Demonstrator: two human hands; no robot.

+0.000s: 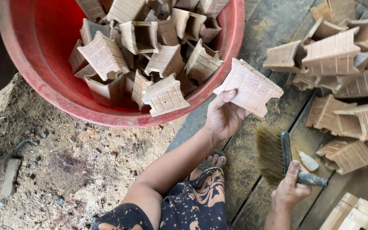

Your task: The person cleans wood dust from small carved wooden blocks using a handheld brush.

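Note:
My left hand [223, 116] grips a small grooved wooden piece [250, 87] and holds it up beside the rim of a large red basin [52, 81]. The piece is pale brown, flared at the ends. My right hand [290, 189] is closed on the dark handle of a wide brush [273, 153], its tan bristles pointing left and resting just above the plank floor. The brush sits below the held piece, apart from it. Several similar wooden pieces [150, 55] fill the basin.
A loose pile of the same wooden pieces [341, 76] lies on the dark planks at the right. More pale pieces [358, 213] sit at the bottom right. Sawdust-covered ground [64, 170] spreads on the left. My sandalled foot [211, 164] rests by the plank edge.

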